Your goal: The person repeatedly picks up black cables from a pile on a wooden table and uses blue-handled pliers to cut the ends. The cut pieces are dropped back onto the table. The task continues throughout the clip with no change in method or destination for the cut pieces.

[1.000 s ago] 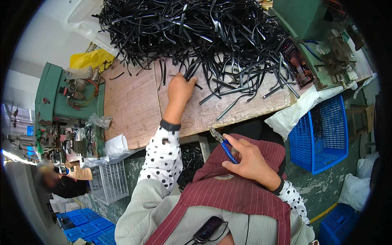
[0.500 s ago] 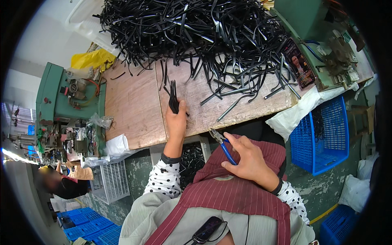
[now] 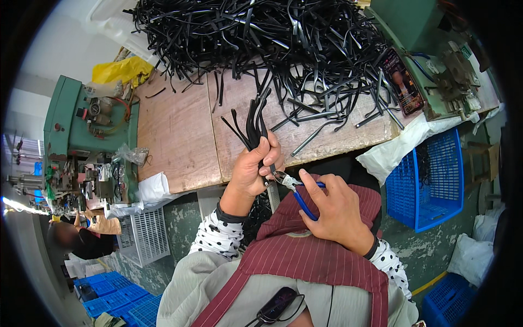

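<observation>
My left hand (image 3: 257,164) is closed around a bunch of black eyeglass temples (image 3: 253,122), their curved ends fanning up and away over the table edge. In my right hand (image 3: 336,207) is a pair of blue-handled cutting pliers (image 3: 300,195), with the handles spread. The pliers' jaws sit right at the lower ends of the bunch, beside my left fingers; whether they touch a temple I cannot tell. Beyond my hands a large heap of black temples (image 3: 256,38) covers the back of the wooden table (image 3: 177,136), with loose ones strewn toward its front edge.
Green machines stand left (image 3: 71,117) and right (image 3: 403,27) on the table. A phone (image 3: 402,82) leans against the right one. Below right is a blue crate (image 3: 436,191); below left, a white crate (image 3: 150,237). Another person (image 3: 90,245) is at far left.
My left hand has moved right and nearer to me with the bunch, whose temples now fan apart. The pliers in my right hand have met the bunch's lower ends.
</observation>
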Action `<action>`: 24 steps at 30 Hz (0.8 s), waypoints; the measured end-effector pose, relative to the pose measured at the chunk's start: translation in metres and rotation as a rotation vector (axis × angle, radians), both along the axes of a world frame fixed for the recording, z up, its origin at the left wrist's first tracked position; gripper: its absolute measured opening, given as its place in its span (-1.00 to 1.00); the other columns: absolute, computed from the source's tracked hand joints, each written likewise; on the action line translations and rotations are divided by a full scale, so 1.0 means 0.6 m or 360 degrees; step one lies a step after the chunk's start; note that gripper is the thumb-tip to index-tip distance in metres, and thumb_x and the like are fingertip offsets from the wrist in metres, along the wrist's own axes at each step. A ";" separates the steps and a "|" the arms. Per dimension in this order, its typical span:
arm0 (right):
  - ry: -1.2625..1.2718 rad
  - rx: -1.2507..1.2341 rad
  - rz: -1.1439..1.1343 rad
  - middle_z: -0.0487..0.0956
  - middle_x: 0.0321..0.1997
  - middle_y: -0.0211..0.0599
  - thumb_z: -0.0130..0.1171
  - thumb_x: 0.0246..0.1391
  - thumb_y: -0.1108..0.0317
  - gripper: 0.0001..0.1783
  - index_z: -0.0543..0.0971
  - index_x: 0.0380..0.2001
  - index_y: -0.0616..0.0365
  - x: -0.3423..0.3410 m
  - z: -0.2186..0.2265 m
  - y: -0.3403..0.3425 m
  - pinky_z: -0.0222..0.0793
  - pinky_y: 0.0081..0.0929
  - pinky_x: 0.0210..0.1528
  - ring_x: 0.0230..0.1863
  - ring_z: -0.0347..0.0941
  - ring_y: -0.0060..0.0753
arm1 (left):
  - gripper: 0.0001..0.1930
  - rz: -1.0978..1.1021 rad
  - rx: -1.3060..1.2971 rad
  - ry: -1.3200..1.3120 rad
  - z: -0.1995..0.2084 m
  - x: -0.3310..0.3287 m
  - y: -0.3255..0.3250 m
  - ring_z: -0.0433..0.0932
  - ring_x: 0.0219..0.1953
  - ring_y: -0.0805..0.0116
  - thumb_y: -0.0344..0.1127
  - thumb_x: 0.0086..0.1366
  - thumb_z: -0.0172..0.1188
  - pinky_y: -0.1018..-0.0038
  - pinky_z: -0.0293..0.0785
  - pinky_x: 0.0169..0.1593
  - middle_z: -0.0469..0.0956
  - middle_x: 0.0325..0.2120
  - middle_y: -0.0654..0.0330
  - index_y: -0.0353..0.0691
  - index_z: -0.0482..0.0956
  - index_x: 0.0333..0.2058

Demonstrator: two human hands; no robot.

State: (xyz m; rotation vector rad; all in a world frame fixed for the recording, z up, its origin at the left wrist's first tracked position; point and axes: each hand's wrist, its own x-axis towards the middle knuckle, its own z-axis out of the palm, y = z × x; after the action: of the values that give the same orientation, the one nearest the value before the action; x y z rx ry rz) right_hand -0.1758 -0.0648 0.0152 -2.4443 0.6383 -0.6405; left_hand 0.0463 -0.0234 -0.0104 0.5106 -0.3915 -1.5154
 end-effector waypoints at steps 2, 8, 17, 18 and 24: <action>0.0001 -0.0003 0.0019 0.39 -0.24 -0.20 0.40 -0.26 0.32 -0.15 0.40 0.23 -0.02 -0.001 0.005 -0.001 0.39 -0.31 -0.39 -0.30 0.40 -0.17 | -0.76 -0.0042 -0.0036 0.0013 -0.002 0.002 0.002 0.15 -0.69 0.66 -0.12 0.49 -0.07 0.64 0.16 -0.58 0.28 -0.62 0.41 -0.16 0.42 -0.20; -0.0050 0.0059 0.0035 0.38 -0.31 -0.25 0.38 -0.22 0.33 -0.20 0.42 0.21 -0.01 -0.002 0.000 -0.004 0.40 -0.33 -0.42 -0.40 0.42 -0.21 | -0.71 0.0387 -0.0048 -0.0262 -0.002 -0.018 0.008 0.16 -0.68 0.62 -0.04 0.43 0.05 0.64 0.18 -0.53 0.28 -0.62 0.39 -0.17 0.39 -0.22; -0.0099 0.0770 0.0140 0.42 -0.40 -0.27 0.44 -0.27 0.25 -0.09 0.38 0.27 -0.09 -0.009 -0.016 -0.005 0.43 -0.31 -0.35 -0.42 0.46 -0.22 | -0.71 0.1309 -0.0355 -0.1318 -0.006 -0.079 0.014 0.25 -0.57 0.52 -0.10 0.37 0.16 0.57 0.24 -0.48 0.34 -0.55 0.24 -0.20 0.37 -0.19; -0.0080 0.0778 0.0139 0.42 -0.39 -0.26 0.45 -0.27 0.24 -0.09 0.37 0.28 -0.09 -0.009 -0.017 -0.006 0.43 -0.30 -0.35 -0.42 0.46 -0.22 | -0.71 0.1355 -0.0375 -0.1461 -0.009 -0.080 0.014 0.26 -0.57 0.51 -0.12 0.38 0.15 0.58 0.24 -0.49 0.35 -0.54 0.23 -0.23 0.37 -0.18; -0.0023 0.0883 0.0160 0.44 -0.43 -0.24 0.43 -0.24 0.28 -0.11 0.37 0.28 -0.05 -0.012 -0.020 -0.010 0.44 -0.33 -0.35 -0.45 0.46 -0.23 | -0.77 0.1232 -0.0169 -0.1043 -0.013 -0.084 0.017 0.28 -0.57 0.55 -0.19 0.40 0.14 0.61 0.21 -0.49 0.40 -0.52 0.24 -0.23 0.41 -0.22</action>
State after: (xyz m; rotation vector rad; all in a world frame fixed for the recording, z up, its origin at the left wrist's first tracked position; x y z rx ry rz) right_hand -0.1831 -0.0707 0.0032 -1.9371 0.5889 -0.3757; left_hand -0.0038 -0.0132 -0.0179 0.9441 -0.6766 -0.5511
